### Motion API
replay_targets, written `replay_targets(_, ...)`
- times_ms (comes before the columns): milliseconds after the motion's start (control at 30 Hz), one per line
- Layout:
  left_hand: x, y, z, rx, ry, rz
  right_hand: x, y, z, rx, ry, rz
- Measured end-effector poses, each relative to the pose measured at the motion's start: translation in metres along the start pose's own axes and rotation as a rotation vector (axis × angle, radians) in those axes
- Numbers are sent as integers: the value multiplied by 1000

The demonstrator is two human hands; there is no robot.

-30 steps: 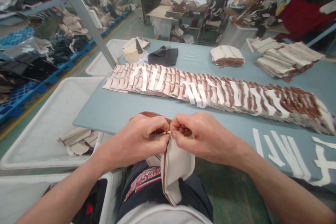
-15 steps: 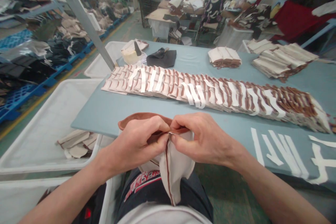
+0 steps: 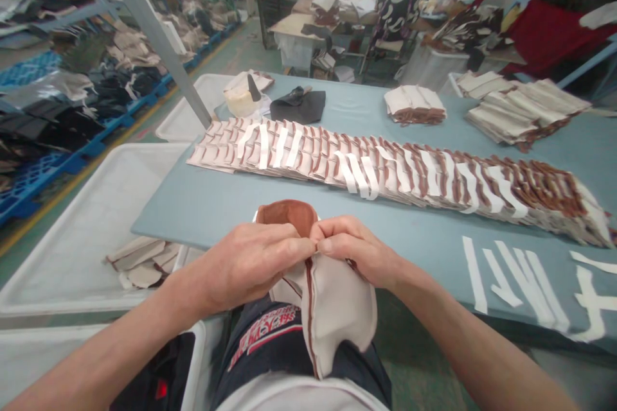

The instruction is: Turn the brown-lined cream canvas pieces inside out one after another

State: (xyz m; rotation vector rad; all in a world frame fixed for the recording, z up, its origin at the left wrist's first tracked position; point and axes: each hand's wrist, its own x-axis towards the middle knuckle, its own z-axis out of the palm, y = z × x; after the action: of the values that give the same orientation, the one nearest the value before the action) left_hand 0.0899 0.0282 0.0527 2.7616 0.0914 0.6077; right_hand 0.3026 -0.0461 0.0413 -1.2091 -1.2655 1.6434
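Nearest of all, over dark printed shorts, a cream cloth piece hangs from the person's two hands, just short of the near edge of the tabletop. A dark seam runs down its middle, and a brown lining shows in the opening above the knuckles. The left hand is closed narrow, pinching the cloth at the top of the seam between thumb and bent fingers. The right hand pinches just beside it, the two thumbs nearly touching.

The piece looks light, soft and limp, and it would likely sag wherever it is left unsupported. The doubled seam edge seems the firmest place to take hold, with both pinches kept close together, while the lower flaps can simply hang.

To the left, a white tub holds loose cut pieces. Beyond the hands, a long overlapping row of pieces crosses the tabletop, with white strips lying over it. More white strips lie near the right edge. Toward the far edge are a dark cloth and stacked bundles. Farther off, a co-worker sits among other tables.
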Motion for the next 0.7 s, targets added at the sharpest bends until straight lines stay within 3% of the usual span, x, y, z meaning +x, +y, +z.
replay_targets(133, 0, 4, 3, -99, 3, -59, -3, -1, 1, -28, 3, 2)
replay_targets(233, 3, 11, 0, -233, 39, -283, -11, -8, 1, -165, 69, -92)
replay_targets(333, 10, 13, -6, -384, -20, -451, -17, -11, 0, -373, 157, -237)
replay_targets(567, 21, -2, -8, -702, -150, -423, -21, -11, -2, -687, 238, -557)
replay_targets(700, 22, -5, -6, -752, -186, -389, -21, -9, -5, -635, 204, -494)
